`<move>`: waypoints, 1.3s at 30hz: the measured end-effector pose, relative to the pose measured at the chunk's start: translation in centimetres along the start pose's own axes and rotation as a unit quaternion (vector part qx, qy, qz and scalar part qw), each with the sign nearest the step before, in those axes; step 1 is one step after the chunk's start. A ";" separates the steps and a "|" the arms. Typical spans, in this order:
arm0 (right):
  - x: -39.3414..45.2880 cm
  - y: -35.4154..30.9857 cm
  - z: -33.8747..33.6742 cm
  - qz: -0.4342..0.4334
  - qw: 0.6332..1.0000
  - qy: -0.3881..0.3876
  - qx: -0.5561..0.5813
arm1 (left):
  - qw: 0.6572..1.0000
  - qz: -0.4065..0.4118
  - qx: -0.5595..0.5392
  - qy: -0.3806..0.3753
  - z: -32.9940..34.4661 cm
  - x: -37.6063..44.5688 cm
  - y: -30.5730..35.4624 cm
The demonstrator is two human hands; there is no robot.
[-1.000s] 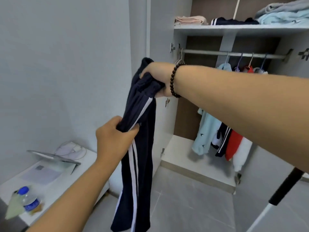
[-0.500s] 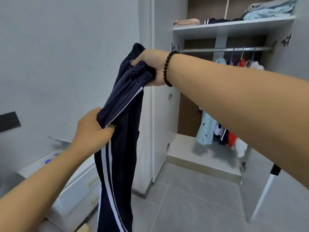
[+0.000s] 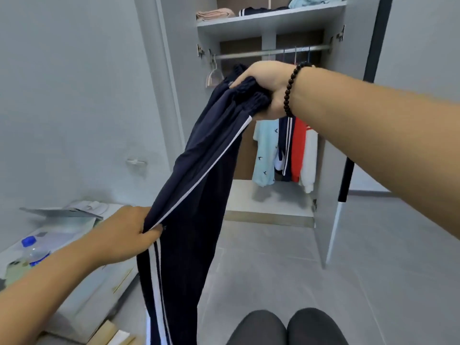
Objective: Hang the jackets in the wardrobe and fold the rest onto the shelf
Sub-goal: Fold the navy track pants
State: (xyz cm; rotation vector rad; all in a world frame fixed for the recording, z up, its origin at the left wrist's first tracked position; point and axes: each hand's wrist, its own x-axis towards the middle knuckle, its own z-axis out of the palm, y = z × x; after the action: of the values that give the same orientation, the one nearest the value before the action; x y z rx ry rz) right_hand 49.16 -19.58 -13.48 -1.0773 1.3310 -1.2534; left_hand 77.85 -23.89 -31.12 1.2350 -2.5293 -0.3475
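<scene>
Navy track trousers (image 3: 199, 185), white side stripes: held in the air before open wardrobe (image 3: 331, 135). Right hand (image 3: 267, 88) gripping bunched waistband; left hand (image 3: 124, 235) pinching mid-leg seam. Folded clothes on shelf (image 3: 271, 19); jackets (image 3: 286, 148) hanging below.

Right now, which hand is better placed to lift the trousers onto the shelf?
Probably the right hand: it grips the waistband of the trousers high up, nearest the shelf. The left hand pinches the leg far lower.
</scene>
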 end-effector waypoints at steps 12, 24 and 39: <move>-16.2 5.4 -11.2 0.114 0.970 0.187 -0.106 | 0.917 0.268 -0.051 -0.290 11.6 -3.0 16.9; -27.6 12.7 -17.8 0.255 0.876 0.353 -0.207 | 0.872 0.310 -0.084 -0.369 24.7 -8.6 29.1; -23.7 12.2 -15.2 0.232 0.909 0.302 -0.168 | 0.840 0.145 -0.396 -0.340 22.5 -5.1 20.6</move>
State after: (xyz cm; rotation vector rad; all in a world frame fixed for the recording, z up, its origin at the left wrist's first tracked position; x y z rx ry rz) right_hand 37.37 6.79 -23.93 -0.5308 2.1895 -1.0437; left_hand 57.57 -5.61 -45.66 0.4120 -2.5093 -1.7888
